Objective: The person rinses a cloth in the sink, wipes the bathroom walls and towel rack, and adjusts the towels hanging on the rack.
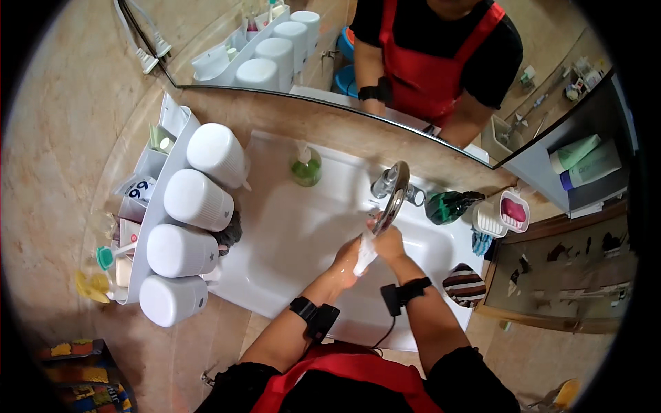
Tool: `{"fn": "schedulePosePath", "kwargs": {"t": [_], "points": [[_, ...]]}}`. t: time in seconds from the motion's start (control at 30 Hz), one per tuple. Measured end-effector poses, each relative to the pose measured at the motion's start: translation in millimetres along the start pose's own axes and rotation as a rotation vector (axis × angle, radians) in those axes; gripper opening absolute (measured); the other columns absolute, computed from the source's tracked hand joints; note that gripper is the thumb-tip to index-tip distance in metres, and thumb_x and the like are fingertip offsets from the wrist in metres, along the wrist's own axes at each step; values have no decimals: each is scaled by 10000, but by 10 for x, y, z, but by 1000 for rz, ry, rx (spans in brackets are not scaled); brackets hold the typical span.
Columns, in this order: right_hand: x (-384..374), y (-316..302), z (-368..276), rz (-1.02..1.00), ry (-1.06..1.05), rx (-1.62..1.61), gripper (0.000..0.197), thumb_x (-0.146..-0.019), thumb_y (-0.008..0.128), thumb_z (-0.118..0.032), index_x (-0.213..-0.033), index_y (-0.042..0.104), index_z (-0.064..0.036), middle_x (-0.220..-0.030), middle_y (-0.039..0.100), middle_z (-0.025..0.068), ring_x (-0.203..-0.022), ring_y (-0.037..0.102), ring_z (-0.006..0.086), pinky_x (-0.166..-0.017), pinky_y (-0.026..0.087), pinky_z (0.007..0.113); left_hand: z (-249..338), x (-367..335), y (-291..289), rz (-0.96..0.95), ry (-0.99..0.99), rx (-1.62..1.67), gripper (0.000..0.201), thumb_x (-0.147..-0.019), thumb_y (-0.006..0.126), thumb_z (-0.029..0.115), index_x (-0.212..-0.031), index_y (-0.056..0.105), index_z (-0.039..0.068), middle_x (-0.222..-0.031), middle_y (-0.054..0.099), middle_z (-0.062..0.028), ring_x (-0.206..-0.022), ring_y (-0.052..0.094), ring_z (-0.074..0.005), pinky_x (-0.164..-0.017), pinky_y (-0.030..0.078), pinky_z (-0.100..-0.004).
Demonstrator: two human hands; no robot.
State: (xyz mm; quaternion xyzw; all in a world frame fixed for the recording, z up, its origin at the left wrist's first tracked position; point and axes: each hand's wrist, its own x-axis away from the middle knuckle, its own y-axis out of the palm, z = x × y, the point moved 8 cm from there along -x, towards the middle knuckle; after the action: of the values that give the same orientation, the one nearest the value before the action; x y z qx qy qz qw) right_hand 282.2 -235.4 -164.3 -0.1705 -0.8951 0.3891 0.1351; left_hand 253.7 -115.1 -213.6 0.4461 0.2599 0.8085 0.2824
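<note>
four white cups [198, 200] — rack [153, 215] | green pump bottle [306, 170] | two tubes [591, 165] — shelf [551, 184]

1. A glossy white washbasin [272, 206] bears the curved chrome tap [399, 195].
2. Left of the tap, on the basin's rim, is a clear pump bottle of green liquid [306, 171].
3. Just right of the tap is a dark green translucent bottle [444, 208]; below and right of the tap, a rounded striped piece [463, 286] in brown, black and white.
4. Well left of the tap, a long white plastic rack [155, 210] carries four white ribbed cylindrical cups [198, 199] in a row.
</note>
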Motion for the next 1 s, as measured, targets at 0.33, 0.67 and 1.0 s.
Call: {"fn": "schedulePosePath", "kwargs": {"t": [0.33,0.67,1.0], "points": [[92,-345,-76,-294,204,-806,254,-974,524,-231,-1175,585,-88,-898,636,-30,-743,559,47,-603,444,213,525,123,-548,334,368,-1465,525,-656,734,436,-962,674,14,-1130,598,-202,-1069,558,-342,-884,469,-404],[119,-245,170,-274,273,-997,285,-941,522,-158,-1222,559,-186,-956,626,-38,-804,581,58,-600,443,220,221,124,-408,50,117,108,478,-743,528,103,-1213,515,21,-1003,612,-101,-847,612,-241,-716,513,-332],[350,299,273,-457,91,-662,480,-838,588,-25,-1306,496,-73,-1146,591,60,-1046,569,170,-862,482,293,485,125,-57,-161,-56,89,308,-813,560,231,-1088,551,95,-868,593,-72,-728,555,-161,-611,464,-315]]}}
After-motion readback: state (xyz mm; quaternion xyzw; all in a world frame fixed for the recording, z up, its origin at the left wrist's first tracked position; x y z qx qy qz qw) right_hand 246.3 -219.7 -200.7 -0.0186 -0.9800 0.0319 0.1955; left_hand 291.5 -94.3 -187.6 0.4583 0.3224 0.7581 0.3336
